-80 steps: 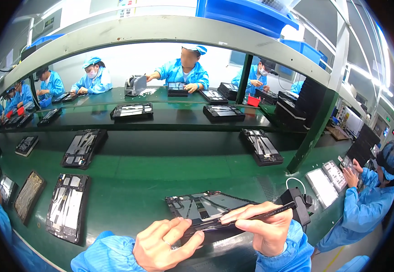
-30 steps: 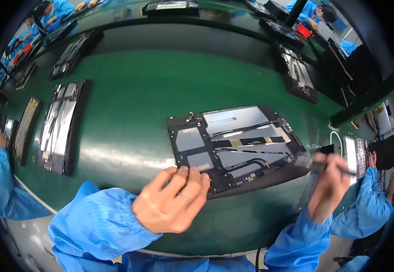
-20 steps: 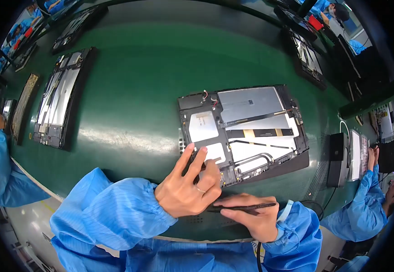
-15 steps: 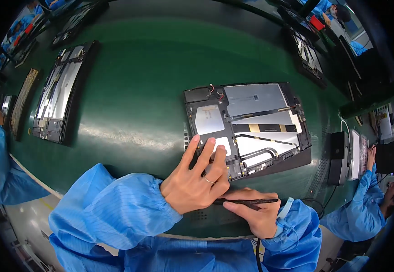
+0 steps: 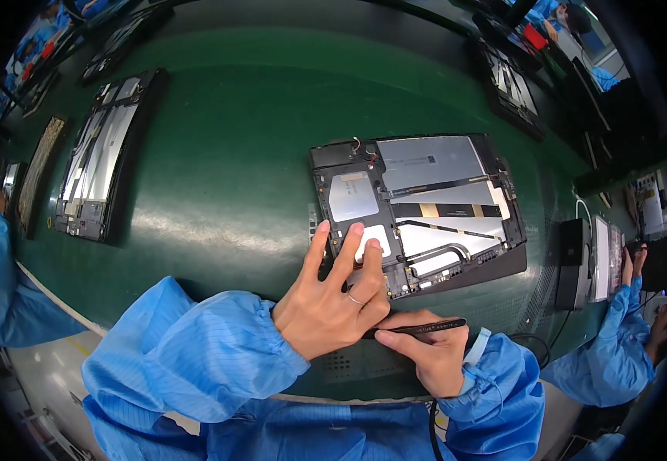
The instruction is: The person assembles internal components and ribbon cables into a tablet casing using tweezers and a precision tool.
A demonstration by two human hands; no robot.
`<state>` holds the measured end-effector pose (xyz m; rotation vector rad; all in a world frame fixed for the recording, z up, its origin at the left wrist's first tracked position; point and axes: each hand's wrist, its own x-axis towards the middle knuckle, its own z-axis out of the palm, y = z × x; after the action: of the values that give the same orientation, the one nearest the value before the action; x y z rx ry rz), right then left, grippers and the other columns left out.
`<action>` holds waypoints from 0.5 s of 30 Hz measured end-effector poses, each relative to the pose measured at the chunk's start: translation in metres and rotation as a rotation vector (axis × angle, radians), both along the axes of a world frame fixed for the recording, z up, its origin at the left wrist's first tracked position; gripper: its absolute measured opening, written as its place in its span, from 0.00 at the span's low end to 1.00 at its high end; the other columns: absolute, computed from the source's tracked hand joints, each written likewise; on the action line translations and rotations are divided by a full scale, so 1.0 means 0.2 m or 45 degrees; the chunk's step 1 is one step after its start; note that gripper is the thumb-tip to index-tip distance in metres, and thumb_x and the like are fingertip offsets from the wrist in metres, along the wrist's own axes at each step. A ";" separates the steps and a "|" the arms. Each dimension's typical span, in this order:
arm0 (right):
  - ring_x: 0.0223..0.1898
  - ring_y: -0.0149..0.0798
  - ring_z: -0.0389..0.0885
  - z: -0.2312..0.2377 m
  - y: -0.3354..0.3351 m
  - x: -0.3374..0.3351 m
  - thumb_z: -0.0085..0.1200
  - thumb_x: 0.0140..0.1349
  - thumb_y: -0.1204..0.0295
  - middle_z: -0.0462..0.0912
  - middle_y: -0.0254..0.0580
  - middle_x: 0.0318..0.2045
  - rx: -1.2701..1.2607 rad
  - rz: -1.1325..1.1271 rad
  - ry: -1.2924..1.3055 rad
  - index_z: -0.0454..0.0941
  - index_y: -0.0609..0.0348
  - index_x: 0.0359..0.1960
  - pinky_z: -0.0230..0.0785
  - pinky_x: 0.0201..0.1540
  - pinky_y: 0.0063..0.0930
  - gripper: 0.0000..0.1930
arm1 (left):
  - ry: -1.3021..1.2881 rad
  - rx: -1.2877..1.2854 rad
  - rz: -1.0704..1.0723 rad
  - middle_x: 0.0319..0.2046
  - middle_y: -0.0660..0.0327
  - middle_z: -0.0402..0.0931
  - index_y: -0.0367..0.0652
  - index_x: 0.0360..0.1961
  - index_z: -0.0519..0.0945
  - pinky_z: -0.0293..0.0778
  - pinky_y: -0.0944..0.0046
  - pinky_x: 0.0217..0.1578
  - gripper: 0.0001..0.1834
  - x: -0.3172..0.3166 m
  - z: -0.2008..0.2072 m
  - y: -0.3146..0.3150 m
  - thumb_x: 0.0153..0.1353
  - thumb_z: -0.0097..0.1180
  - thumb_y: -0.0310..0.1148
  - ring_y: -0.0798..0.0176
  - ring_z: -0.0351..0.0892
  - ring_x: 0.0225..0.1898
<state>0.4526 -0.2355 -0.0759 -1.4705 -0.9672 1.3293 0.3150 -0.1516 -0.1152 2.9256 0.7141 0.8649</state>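
A flat electronic device with its back off (image 5: 441, 165), black-framed with silver panels and dark ribbon cables, lies right of centre on the green worktop. My left hand (image 5: 333, 303) reaches over its near-left corner. Three of its fingers are spread, with their tips at the device's black edge and a silver panel. Its index finger is bent, and the thumb is hidden beneath. Beside it, my right hand (image 5: 433, 357) is closed around black tweezers (image 5: 425, 329). Their tip disappears against the right side of my left hand, so I cannot tell what it touches.
A similar opened device (image 5: 107, 154) lies at the left, beside a narrow speckled strip (image 5: 40, 177). Another opened device (image 5: 514, 84) is at the far right. A black box (image 5: 574, 265) with cables stands at the right. Co-workers' blue sleeves (image 5: 610, 369) show at both sides.
The rear end of the tweezers has swung slightly away from me. The opened device near my hands has shifted slightly away. Devices at the far edge have slid a little left.
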 end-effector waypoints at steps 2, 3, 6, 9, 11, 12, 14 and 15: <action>0.27 0.25 0.74 0.00 0.01 0.00 0.54 0.47 0.82 0.79 0.40 0.26 -0.015 -0.025 -0.017 0.76 0.70 0.27 0.66 0.32 0.15 0.04 | -0.005 0.010 -0.003 0.46 0.47 0.63 0.37 0.26 0.67 0.63 0.35 0.43 0.08 0.00 0.00 0.01 0.46 0.52 0.26 0.40 0.64 0.49; 0.27 0.27 0.75 0.00 0.01 0.00 0.54 0.47 0.82 0.79 0.42 0.26 -0.052 -0.068 0.036 0.76 0.71 0.26 0.67 0.32 0.16 0.04 | -0.006 -0.001 -0.003 0.46 0.47 0.63 0.36 0.26 0.67 0.63 0.36 0.43 0.08 0.00 0.01 0.01 0.46 0.52 0.26 0.40 0.64 0.49; 0.28 0.32 0.77 -0.01 0.05 0.03 0.53 0.47 0.83 0.78 0.45 0.25 -0.019 -0.132 0.237 0.75 0.73 0.25 0.68 0.33 0.20 0.04 | -0.011 0.056 0.005 0.45 0.47 0.64 0.38 0.25 0.69 0.62 0.36 0.44 0.08 0.01 0.01 0.04 0.45 0.51 0.30 0.41 0.63 0.49; 0.29 0.41 0.78 0.05 0.04 0.06 0.52 0.46 0.85 0.78 0.51 0.24 0.008 -0.212 0.424 0.74 0.75 0.23 0.69 0.36 0.25 0.03 | -0.021 0.116 -0.004 0.43 0.47 0.65 0.39 0.25 0.72 0.62 0.38 0.45 0.09 0.01 0.03 0.04 0.44 0.50 0.33 0.42 0.64 0.49; 0.27 0.48 0.78 0.10 0.06 0.06 0.49 0.40 0.85 0.76 0.58 0.22 0.050 -0.253 0.368 0.73 0.74 0.19 0.69 0.37 0.32 0.02 | -0.042 0.178 -0.018 0.42 0.47 0.67 0.39 0.26 0.72 0.63 0.39 0.45 0.09 0.00 0.04 0.06 0.44 0.51 0.33 0.43 0.65 0.48; 0.26 0.48 0.78 0.13 0.07 0.07 0.49 0.40 0.82 0.76 0.58 0.21 0.086 -0.294 0.312 0.72 0.73 0.19 0.70 0.37 0.33 0.04 | -0.047 0.148 -0.030 0.40 0.48 0.68 0.39 0.28 0.73 0.64 0.41 0.44 0.10 -0.01 0.06 0.07 0.43 0.51 0.32 0.44 0.67 0.47; 0.27 0.46 0.78 0.18 0.08 0.15 0.50 0.40 0.84 0.77 0.58 0.22 0.265 -0.287 0.317 0.73 0.73 0.21 0.69 0.37 0.31 0.04 | -0.086 0.058 -0.046 0.34 0.51 0.71 0.38 0.31 0.74 0.67 0.49 0.43 0.12 -0.01 0.15 0.07 0.42 0.51 0.29 0.48 0.71 0.41; 0.28 0.43 0.78 0.22 0.07 0.18 0.52 0.41 0.85 0.77 0.57 0.23 0.423 -0.264 0.340 0.75 0.74 0.22 0.69 0.37 0.29 0.05 | -0.104 0.094 -0.058 0.34 0.51 0.71 0.38 0.31 0.74 0.67 0.49 0.43 0.12 -0.01 0.22 0.06 0.42 0.51 0.29 0.48 0.71 0.41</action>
<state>0.4894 -0.2206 -0.0310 -1.0780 -0.7934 1.1181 0.3123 -0.1390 -0.0719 2.9369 0.6211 1.0215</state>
